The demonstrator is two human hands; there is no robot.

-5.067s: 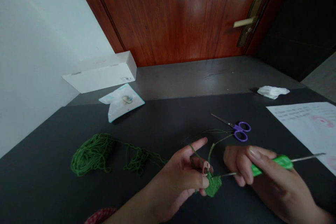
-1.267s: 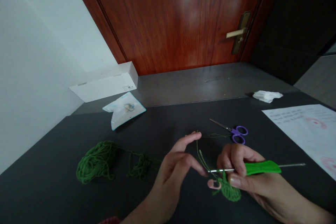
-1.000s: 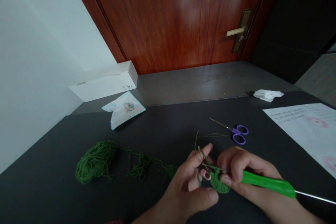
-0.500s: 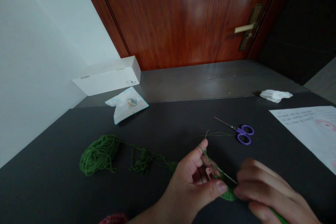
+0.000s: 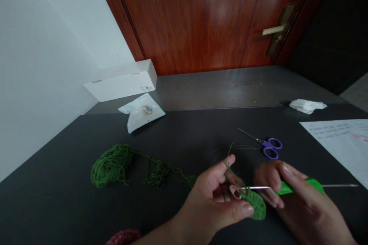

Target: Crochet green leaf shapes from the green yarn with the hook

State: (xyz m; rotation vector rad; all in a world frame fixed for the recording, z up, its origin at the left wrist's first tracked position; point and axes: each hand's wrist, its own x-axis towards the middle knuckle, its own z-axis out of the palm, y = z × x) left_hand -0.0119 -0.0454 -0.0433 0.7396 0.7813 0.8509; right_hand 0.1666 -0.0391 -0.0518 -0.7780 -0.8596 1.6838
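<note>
My left hand pinches a small green crochet piece between thumb and fingers, with green yarn running over its raised index finger. A pink stitch marker hangs at the edge of the piece. My right hand is closed round the green handle of a crochet hook. The metal shaft points left, its tip at the top edge of the crochet piece near the marker; a second thin metal end sticks out to the right. Stitches around the hook's tip are too small to make out.
A loose ball of green yarn lies at left, its strand leading to my left hand. Purple-handled scissors rest beyond my hands. Farther off are a plastic pouch, a white box, a crumpled tissue and a printed sheet.
My right hand has turned over, bringing the hook level and its green handle into view. More of the crochet piece shows now. The whole view has shifted slightly.
</note>
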